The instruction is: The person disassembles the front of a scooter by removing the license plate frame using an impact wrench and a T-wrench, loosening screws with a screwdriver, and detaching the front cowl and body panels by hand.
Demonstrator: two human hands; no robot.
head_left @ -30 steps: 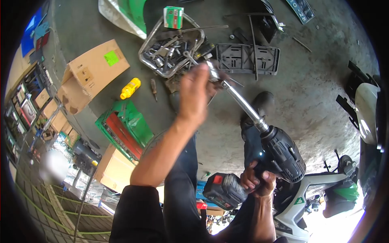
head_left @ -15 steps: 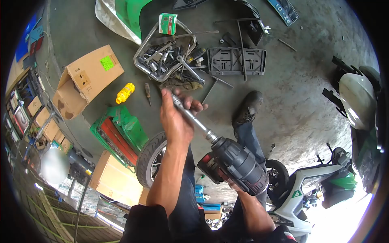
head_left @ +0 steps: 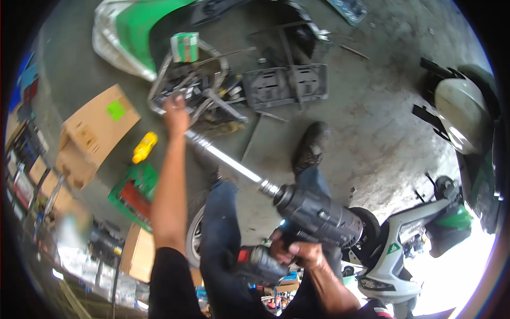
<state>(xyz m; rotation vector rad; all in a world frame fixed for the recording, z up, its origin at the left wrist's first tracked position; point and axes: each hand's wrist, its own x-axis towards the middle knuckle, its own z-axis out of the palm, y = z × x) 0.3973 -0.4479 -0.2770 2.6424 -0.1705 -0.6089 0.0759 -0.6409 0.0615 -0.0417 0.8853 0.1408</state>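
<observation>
My right hand (head_left: pixel 297 252) grips the handle of a dark cordless impact wrench (head_left: pixel 319 215) with a red-marked battery (head_left: pixel 260 263). A long chrome extension bar (head_left: pixel 228 162) sticks out of its nose toward the upper left. My left hand (head_left: pixel 175 112) is stretched out past the far end of the bar, over a metal basket of tools (head_left: pixel 186 85) on the floor. The image is blurred, so I cannot tell whether that hand holds anything.
On the concrete floor lie a cardboard box (head_left: pixel 90 133), a yellow bottle (head_left: pixel 144 147), a green-and-red tool case (head_left: pixel 133 191), a black plastic plate holder (head_left: pixel 284 84) and a green body panel (head_left: pixel 133 32). A white-green scooter (head_left: pixel 404 250) stands lower right. My shoe (head_left: pixel 311 143) is mid-floor.
My left hand has left the extension bar's shaft and reached further up-left toward the basket. The wrench has swung lower and to the right, and the view has shifted.
</observation>
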